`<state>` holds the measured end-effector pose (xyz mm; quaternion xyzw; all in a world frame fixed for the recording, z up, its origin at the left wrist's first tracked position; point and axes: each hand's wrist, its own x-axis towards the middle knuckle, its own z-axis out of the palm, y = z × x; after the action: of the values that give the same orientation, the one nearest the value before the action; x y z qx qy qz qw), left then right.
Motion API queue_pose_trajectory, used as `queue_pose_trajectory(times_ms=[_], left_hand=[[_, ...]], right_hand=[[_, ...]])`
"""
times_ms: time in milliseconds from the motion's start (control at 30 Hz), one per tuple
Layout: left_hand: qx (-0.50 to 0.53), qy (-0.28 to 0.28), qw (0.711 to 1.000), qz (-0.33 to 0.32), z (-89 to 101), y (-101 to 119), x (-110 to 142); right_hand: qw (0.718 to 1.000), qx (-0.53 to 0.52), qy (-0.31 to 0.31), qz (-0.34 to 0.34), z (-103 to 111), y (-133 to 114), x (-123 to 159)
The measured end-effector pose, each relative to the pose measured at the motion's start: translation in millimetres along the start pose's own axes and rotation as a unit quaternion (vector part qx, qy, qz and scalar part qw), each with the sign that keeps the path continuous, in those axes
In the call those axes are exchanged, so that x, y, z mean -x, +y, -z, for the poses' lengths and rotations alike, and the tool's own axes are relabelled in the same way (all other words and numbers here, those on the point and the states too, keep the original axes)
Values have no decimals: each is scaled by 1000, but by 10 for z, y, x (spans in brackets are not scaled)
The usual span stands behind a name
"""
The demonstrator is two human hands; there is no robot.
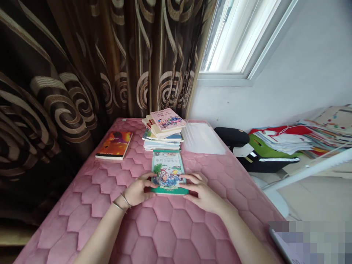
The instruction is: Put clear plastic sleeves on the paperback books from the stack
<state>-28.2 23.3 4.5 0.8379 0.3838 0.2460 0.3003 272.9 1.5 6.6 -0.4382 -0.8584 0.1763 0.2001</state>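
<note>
Green book [168, 169] points lengthwise away.

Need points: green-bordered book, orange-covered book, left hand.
Green-bordered book [168, 170]: head view, middle of the upper cover.
Orange-covered book [114, 143]: head view, middle of the upper cover.
Left hand [137, 191]: head view, back of the hand.

We see a rectangular green-bordered paperback book [168, 165] with a multicoloured illustrated cover, a pink quilted fabric surface [161, 225] patterned in hexagons, a flat orange-and-purple book [114, 144], a pink-covered book [167, 119], and dark brown draped curtains [110, 55] swirled with beige spirals.
</note>
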Motion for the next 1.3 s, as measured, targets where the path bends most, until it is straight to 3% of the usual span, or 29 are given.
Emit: queue_pose_trajectory(times_ms=[200, 333, 500, 633, 767, 900, 1033, 1167, 1300], left_hand=[[12, -26, 1000, 8, 57, 1, 8], [-6, -15, 1000, 6, 27, 45, 10], [-94, 37, 995, 24, -136, 192, -44], [-148, 26, 988, 33, -198, 251, -83], [-168, 9, 985, 23, -171, 238, -86], [-188, 1, 982, 20, -167, 246, -80], [-192, 5, 981, 15, -172, 261, -78], [-188, -12, 982, 23, -76, 206, -51], [-150, -28, 988, 9, 110, 80, 1]], right_hand=[[999, -21, -26, -1, 80, 3, 7], [999, -39, -31, -2, 89, -1, 13], [992, -103, 47, -52, -42, 34, -101], [985, -79, 108, -110, -117, 122, -401], [980, 34, 104, -167, -69, 271, -864], [969, 67, 106, -212, -45, 425, -1306], [962, 82, 99, -242, -83, 510, -1539], [957, 90, 79, -265, -71, 525, -1545], [956, 89, 48, -276, 35, 510, -1340]])
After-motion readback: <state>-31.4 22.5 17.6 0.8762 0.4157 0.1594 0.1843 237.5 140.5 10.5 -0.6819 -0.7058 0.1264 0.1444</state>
